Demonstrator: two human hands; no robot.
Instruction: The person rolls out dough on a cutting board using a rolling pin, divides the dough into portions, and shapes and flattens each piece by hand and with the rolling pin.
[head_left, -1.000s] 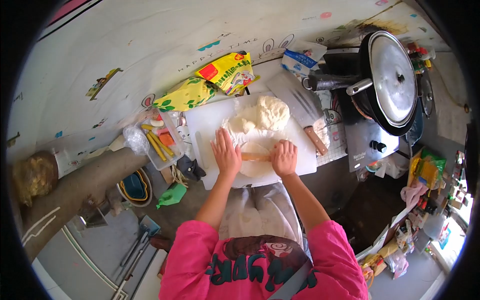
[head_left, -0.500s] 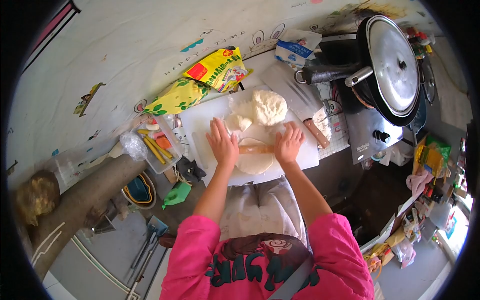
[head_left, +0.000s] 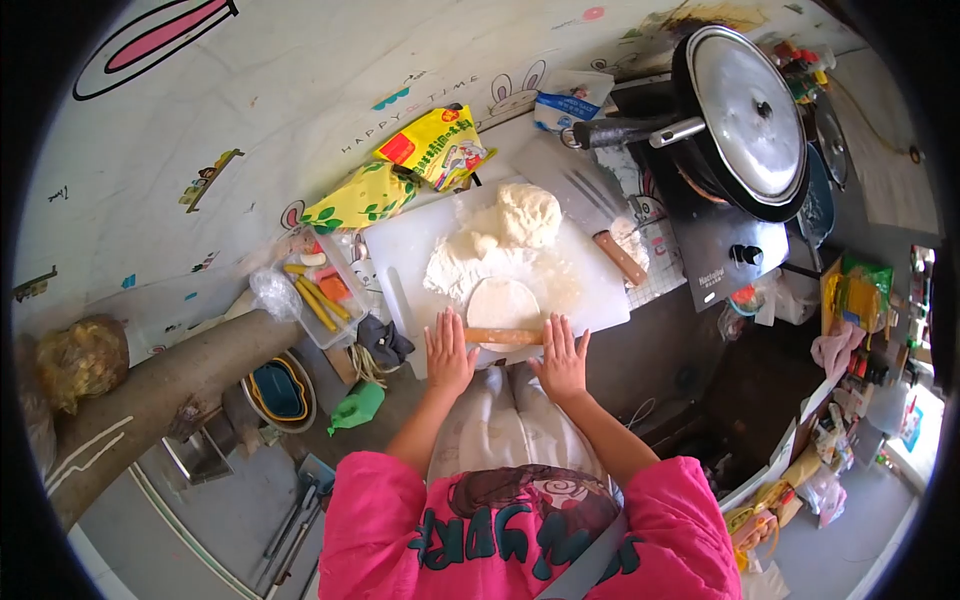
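A wooden rolling pin (head_left: 503, 336) lies crosswise over the near edge of a flattened round of dough (head_left: 503, 300). My left hand (head_left: 450, 355) rests on the pin's left end, fingers stretched forward and apart. On its right end lies my right hand (head_left: 562, 358), also flat with fingers spread. Beneath is a white cutting board (head_left: 395, 235). Beyond the round, loose flour (head_left: 450, 268) is heaped, with a small lump of dough (head_left: 484, 243) and a large dough ball (head_left: 528, 213) behind it.
A cleaver (head_left: 620, 257) with a wooden handle lies at the board's right. Farther right, a lidded wok (head_left: 750, 110) stands on a cooktop (head_left: 722, 268). Yellow seasoning bags (head_left: 440, 148) lean by the wall. To the left sits a plastic bin (head_left: 345, 325) holding vegetables.
Both hands and the rolling pin have moved toward my body, from the middle of the dough round to its near edge. The camera view has shifted slightly.
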